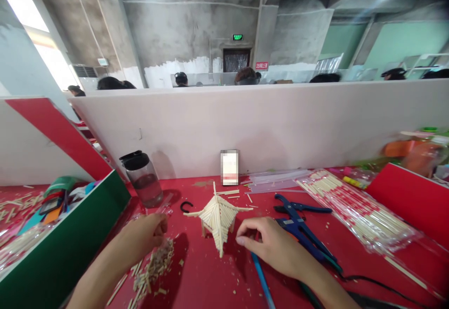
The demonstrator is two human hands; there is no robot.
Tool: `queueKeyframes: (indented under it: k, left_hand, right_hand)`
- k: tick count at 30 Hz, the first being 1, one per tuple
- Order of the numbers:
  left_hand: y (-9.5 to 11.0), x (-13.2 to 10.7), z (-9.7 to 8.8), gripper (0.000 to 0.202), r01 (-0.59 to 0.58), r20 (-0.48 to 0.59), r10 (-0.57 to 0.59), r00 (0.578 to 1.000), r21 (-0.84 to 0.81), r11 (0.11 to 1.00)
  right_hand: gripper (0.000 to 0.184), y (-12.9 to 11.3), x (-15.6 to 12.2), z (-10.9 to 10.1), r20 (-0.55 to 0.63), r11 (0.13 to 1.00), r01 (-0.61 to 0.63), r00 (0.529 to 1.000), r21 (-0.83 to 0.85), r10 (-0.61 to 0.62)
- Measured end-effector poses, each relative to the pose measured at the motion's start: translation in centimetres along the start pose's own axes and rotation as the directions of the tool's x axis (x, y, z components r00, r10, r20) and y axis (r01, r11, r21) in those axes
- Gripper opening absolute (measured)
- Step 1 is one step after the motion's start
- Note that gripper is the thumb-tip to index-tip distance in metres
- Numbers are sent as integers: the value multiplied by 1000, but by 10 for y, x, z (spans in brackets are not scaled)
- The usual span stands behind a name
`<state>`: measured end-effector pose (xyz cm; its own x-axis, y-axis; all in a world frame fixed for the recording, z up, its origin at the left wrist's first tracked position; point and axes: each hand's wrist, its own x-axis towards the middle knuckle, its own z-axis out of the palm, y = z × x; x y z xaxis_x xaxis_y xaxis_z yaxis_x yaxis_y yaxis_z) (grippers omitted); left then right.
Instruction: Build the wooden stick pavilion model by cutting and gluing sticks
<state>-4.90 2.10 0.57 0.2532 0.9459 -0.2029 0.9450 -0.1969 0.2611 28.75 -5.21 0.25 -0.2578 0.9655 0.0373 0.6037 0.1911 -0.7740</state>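
Note:
A small model roof made of light wooden sticks point(218, 219) stands on the red table point(210, 276) in front of me. My left hand point(145, 235) is closed, fingers bunched over a pile of cut stick bits point(154, 268) to the model's left; what it pinches I cannot make out. My right hand point(270, 246) rests on the table just right of the model, fingers curled, thumb and forefinger close together near the model's lower edge. A blue pen point(262, 281) lies under that hand.
Blue pliers or cutters point(298, 225) lie right of my hand, with a black cable point(372, 283) trailing off. Bagged sticks point(354, 211) lie at right. A dark-lidded clear bottle point(142, 178) and a small white card point(229, 167) stand by the pale partition point(280, 122). Green-red divider point(63, 234) at left.

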Motion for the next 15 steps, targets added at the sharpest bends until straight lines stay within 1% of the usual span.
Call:
queueKeyframes:
  k: [3,7,11,15]
  left_hand:
    - [3,-3,-4,10,-10,31,8,999,48,999]
    - [4,-8,-5,19,-37,85,30,996,91,995]
    - [11,-11,-5,24,-16,82,3,997,150,989]
    - [21,-14,-10,29,19,85,-38,996,219,976]
  right_hand:
    - [14,1,0,-5,25,1000,-3,1000,-15,3]
    - [17,1,-1,-7,51,999,-7,999,-37,9]
    - [17,0,-1,-7,61,999,-13,998,-51,16]
    - [18,-1,-1,-7,69,998,-13,997,-62,17]
